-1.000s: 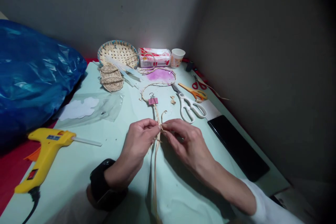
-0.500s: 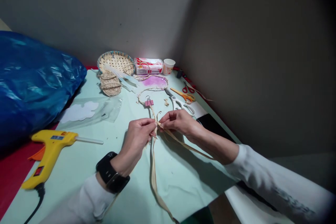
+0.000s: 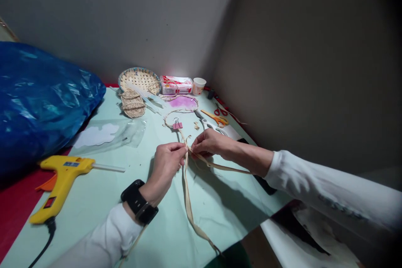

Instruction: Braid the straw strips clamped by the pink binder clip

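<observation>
"One blue bag [image 3: 47,109] bulging at the far-left corner of the desk [image 3: 94,201]! What's next?"

"Yellow glue gun [image 3: 59,184], lying by the left edge, clear stick out front! Then the woven basket [image 3: 138,78], tilted up at the far edge."

"And the left hand [image 3: 165,165]?"

"Mid-desk, thumb and forefinger pinching the braided strand [image 3: 182,136]! Its pink clip [image 3: 177,125] sits just beyond, and one loose strip [image 3: 188,201] trails to the near edge."

"Over to the right hand [image 3: 212,144]!"

"Fingertips right beside the left's, gripping a second strip [image 3: 224,167] that runs out toward the right edge! Behind it, white scissors [image 3: 210,124], orange scissors [image 3: 216,118]..."

"And by that right edge?"

"A flat black object [image 3: 266,186], partly hidden under the forearm!"
</observation>
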`<state>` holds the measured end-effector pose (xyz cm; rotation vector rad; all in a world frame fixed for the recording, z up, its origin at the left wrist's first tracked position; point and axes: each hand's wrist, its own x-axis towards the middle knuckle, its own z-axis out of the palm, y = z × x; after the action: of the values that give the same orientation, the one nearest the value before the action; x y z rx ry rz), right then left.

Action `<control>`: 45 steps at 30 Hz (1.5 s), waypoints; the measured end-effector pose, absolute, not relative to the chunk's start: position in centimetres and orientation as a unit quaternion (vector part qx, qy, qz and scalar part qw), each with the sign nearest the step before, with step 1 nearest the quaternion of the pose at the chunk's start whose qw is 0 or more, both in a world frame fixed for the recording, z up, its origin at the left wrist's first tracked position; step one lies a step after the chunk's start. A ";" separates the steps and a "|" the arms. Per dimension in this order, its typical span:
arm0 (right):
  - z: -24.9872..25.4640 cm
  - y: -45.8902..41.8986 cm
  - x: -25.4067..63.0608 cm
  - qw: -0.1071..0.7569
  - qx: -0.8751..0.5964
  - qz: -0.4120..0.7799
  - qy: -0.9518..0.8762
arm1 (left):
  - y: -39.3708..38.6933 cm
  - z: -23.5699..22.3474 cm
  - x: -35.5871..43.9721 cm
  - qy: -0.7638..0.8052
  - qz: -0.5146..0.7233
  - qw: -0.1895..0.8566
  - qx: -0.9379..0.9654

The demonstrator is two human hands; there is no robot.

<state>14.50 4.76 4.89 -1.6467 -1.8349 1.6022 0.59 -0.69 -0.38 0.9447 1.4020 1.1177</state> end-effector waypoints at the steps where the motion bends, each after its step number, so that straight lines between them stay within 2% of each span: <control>1: 5.1 4.7 14.4 0.098 -0.566 0.522 -0.630 | -0.7 -0.4 0.6 0.591 0.464 0.530 0.393; 5: 5.6 4.3 14.0 0.102 -0.597 0.482 -0.633 | -0.7 -0.3 0.6 0.587 0.466 0.540 0.383; 11: 5.4 2.8 13.2 0.147 -0.596 0.572 -0.544 | -0.8 0.1 0.9 0.557 0.491 0.548 0.385; 15: 5.2 1.8 13.1 0.177 -0.592 0.589 -0.522 | -0.8 0.3 1.0 0.529 0.504 0.569 0.378; 25: 3.1 1.9 13.9 0.250 -0.586 0.538 -0.552 | -0.8 1.2 0.6 0.533 0.480 0.618 0.321; 31: 2.3 1.8 13.9 0.244 -0.583 0.558 -0.538 | -0.7 0.9 0.5 0.536 0.475 0.618 0.326; 34: 2.1 2.0 14.1 0.224 -0.577 0.515 -0.594 | -0.6 0.8 0.3 0.524 0.468 0.630 0.331; 40: 3.4 1.6 14.1 0.177 -0.554 0.310 -0.752 | -0.7 1.0 0.0 0.516 0.464 0.638 0.335; 45: 2.5 2.0 14.6 0.207 -0.550 0.297 -0.753 | -0.7 1.1 -0.5 0.505 0.461 0.646 0.341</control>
<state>14.65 1.98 2.53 -1.5301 -2.0954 0.8283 -0.48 -0.71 1.10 0.7750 1.1487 1.0484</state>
